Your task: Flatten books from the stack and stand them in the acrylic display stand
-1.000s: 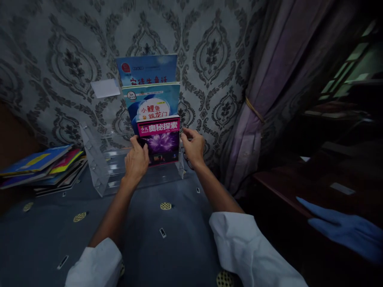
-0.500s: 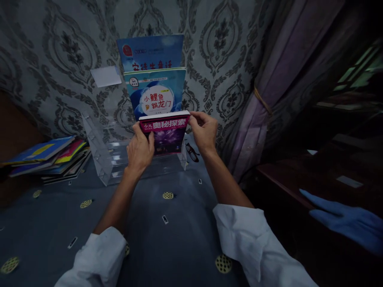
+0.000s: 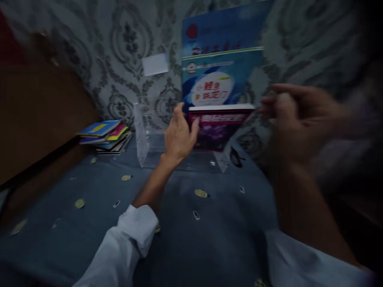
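Observation:
A magenta-and-purple book (image 3: 220,129) stands in a clear plastic rack (image 3: 142,139), its white top edge facing up. My left hand (image 3: 179,137) is at the book's left edge, thumb over the cover and fingers spread apart. Off to the right of the book, my right hand (image 3: 302,119) is raised and blurred, its fingers stretched leftward with nothing visible in them. Behind the magenta book rises a turquoise book (image 3: 251,65) with a white oval on its cover. A taller blue book (image 3: 224,26) stands at the back.
A stack of books (image 3: 104,135) lies at the left on the dark blue tablecloth (image 3: 179,247). Dark glasses (image 3: 235,157) rest right of the rack. A white card (image 3: 155,64) shows against the patterned wall, with a brown panel (image 3: 38,119) at far left.
My right hand has let go of the magenta book's right corner and moved away rightward. My left hand's fingers have loosened at the left edge. The view has swung left.

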Demonstrator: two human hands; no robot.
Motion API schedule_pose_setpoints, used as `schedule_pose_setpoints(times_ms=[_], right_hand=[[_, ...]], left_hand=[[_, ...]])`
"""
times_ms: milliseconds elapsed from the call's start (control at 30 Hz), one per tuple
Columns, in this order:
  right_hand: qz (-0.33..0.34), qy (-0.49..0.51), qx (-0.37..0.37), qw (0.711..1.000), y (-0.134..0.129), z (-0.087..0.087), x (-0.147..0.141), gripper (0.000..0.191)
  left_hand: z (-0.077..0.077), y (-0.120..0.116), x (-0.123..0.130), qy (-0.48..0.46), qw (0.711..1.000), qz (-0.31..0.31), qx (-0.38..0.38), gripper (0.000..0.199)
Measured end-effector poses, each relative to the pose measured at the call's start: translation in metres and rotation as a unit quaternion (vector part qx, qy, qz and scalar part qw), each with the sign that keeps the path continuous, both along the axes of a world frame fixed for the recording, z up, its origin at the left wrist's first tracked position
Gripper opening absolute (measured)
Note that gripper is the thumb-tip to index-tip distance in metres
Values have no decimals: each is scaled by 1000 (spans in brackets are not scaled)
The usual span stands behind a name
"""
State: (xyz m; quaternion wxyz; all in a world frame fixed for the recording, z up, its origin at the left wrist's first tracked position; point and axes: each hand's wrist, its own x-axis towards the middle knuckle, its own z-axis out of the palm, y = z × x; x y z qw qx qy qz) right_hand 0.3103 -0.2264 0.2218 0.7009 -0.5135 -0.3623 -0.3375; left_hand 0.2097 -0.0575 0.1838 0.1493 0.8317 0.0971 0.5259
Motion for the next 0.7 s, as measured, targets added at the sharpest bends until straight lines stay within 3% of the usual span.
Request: schedule_pose_setpoints(times_ms=[167,233,267,367,433,500,600,700], right_hand=[[62,-23,-50,997,2,0,-60,22],[75,-80,-121,987,11,-9,-82,22],[97,-133,-183,969,17,-15,-92,23],[174,-332,-244,894,43,-45,-123,20],[216,-406,-288,840,60,-72,-142,20],[230,-420,-331,813,72,-102,-154,22],[237,-394,-401,793,78,-138,-160,21],[252,-342,-468,775,77,-158,-157,23]], left_hand=[[6,22,-26,-9,999,43,29,45],[6,42,-44,-8,997,71,34,43],[5,55,-54,-8,995,89,34,42],[-2,106,-86,1,986,164,14,36],[-6,145,-107,12,973,229,-13,33],[-10,183,-127,64,946,316,-40,32],[-15,229,-151,241,864,439,-53,42],[-20,262,-164,318,831,452,-67,48]])
